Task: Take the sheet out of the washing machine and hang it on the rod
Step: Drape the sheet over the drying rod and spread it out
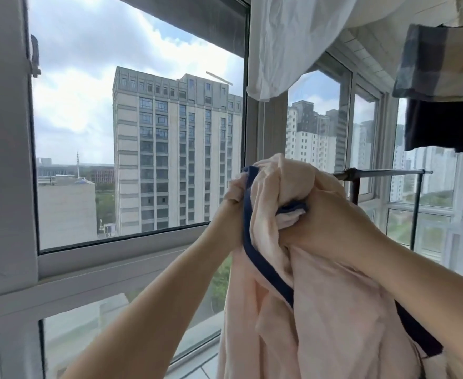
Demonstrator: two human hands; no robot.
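A pale pink sheet [320, 310] with a dark blue border strip hangs bunched in front of me, raised to about chest height. My left hand [231, 212] grips its upper left part, mostly wrapped in the cloth. My right hand [331, 225] clutches a bunch of the fabric at the top right, fingers curled round it. A dark metal rod [383, 173] of a drying rack runs horizontally just behind and to the right of the sheet's top. The washing machine is out of view.
Large windows [137, 127] fill the wall ahead, with a white frame [9, 165] on the left. A white cloth [293, 42] hangs overhead at upper centre. A checked cloth [440, 61] and a dark garment [443, 124] hang at upper right. The rack's upright leg [416, 212] stands by the right window.
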